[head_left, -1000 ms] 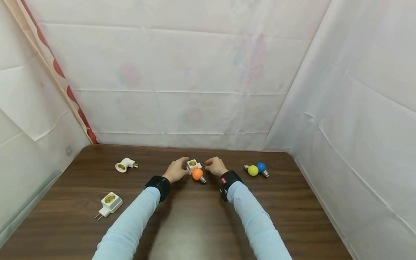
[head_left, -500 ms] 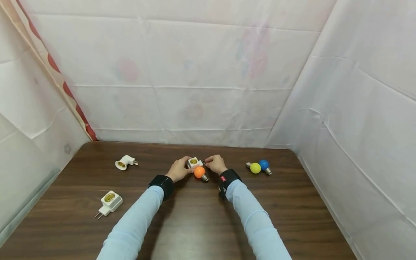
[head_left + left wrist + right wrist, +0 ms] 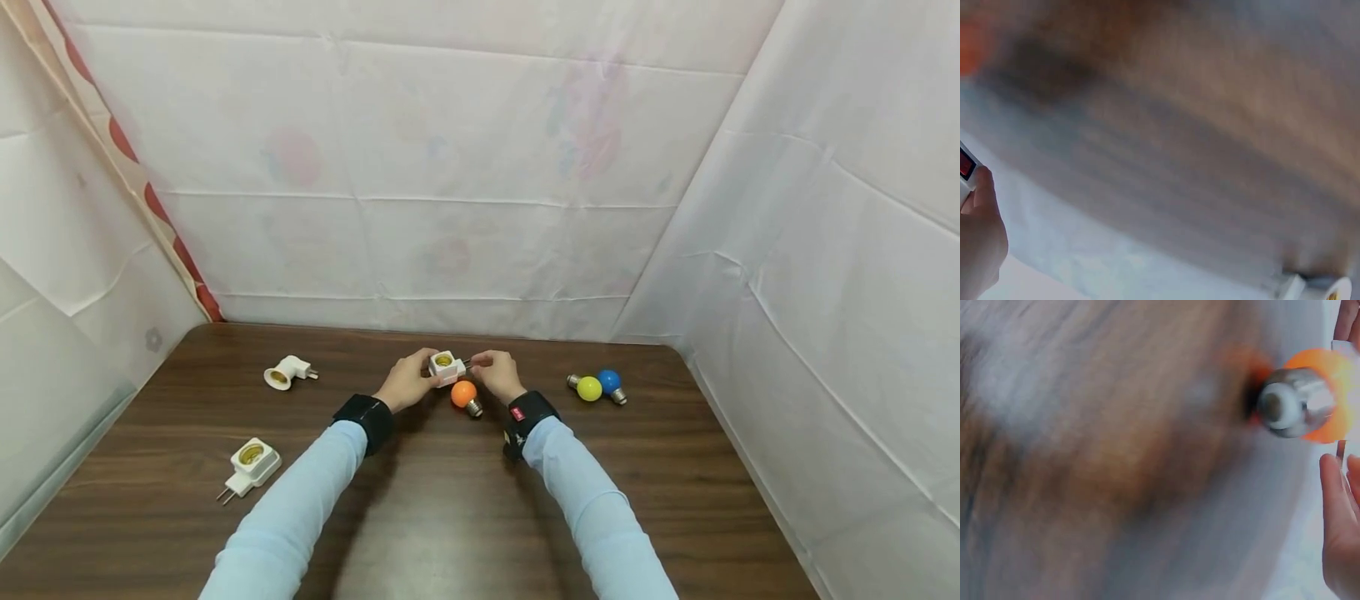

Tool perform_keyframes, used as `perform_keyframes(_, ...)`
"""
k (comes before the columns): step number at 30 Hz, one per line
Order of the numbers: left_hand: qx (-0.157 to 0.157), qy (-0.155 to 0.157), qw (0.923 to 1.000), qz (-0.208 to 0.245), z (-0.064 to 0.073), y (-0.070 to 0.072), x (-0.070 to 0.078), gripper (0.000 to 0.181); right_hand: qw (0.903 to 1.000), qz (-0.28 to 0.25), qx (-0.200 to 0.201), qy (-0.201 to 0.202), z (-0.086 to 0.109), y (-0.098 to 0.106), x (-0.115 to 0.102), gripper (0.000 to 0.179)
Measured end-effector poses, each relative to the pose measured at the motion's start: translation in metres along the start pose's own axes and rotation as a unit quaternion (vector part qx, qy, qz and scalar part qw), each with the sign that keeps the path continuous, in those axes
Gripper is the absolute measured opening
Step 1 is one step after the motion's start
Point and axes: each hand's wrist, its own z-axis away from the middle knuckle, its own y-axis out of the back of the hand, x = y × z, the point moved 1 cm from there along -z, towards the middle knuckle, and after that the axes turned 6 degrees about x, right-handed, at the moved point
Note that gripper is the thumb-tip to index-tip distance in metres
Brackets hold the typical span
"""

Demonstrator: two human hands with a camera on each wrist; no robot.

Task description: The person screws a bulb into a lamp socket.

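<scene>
White socket (image 3: pixel 448 371) pinched in left grip (image 3: pixel 407 382); right grip (image 3: pixel 498 375) at prongs (image 3: pixel 467 362), cannot tell whether grasping.

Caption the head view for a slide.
Left hand grips a white socket beside an orange bulb, the right hand near the socket's prongs.

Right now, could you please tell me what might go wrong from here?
The orange bulb lies loose on the table close to the left hand and right hand, so a stray nudge could set it rolling. The left hand grips the white socket, its prongs pointing toward the right hand; should that grip slip, the socket might knock the bulb.
</scene>
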Motion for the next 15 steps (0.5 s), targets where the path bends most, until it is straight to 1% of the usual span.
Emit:
perform_keyframes(2, -0.008, -0.01, 0.9999, 0.004, 0.002, 0.009, 0.005, 0.047, 0.9982, -0.054, -0.011, -0.022, 0.002, 0.004, -0.007, 0.03)
perform_keyframes(3, -0.013, -0.015, 0.9998, 0.007, 0.004, 0.013, 0.008, 0.047, 0.9953, -0.085, -0.023, -0.039, 0.003, 0.007, -0.011, 0.033)
perform_keyframes(5, -0.025, -0.025, 0.9993, 0.01, 0.007, 0.022, 0.012, 0.047, 0.986, -0.14, -0.056, -0.07, 0.004, 0.011, -0.016, 0.04)
perform_keyframes(7, -0.04, -0.039, 0.9984, 0.01, 0.011, 0.029, 0.016, 0.047, 0.9751, -0.174, -0.092, -0.103, 0.008, 0.015, -0.021, 0.043)
perform_keyframes(9, -0.053, -0.057, 0.997, 0.005, 0.017, 0.034, 0.019, 0.046, 0.9655, -0.19, -0.125, -0.126, 0.012, 0.017, -0.022, 0.042)
perform_keyframes(10, -0.058, -0.068, 0.996, 0.003, 0.02, 0.036, 0.021, 0.046, 0.9625, -0.192, -0.139, -0.132, 0.015, 0.017, -0.023, 0.042)
perform_keyframes(13, -0.076, -0.098, 0.9923, 0.002, 0.032, 0.039, 0.026, 0.045, 0.9566, -0.188, -0.172, -0.142, 0.027, 0.017, -0.024, 0.038)
perform_keyframes(15, -0.087, -0.11, 0.99, 0.009, 0.04, 0.039, 0.029, 0.045, 0.9528, -0.19, -0.188, -0.144, 0.035, 0.017, -0.025, 0.036)
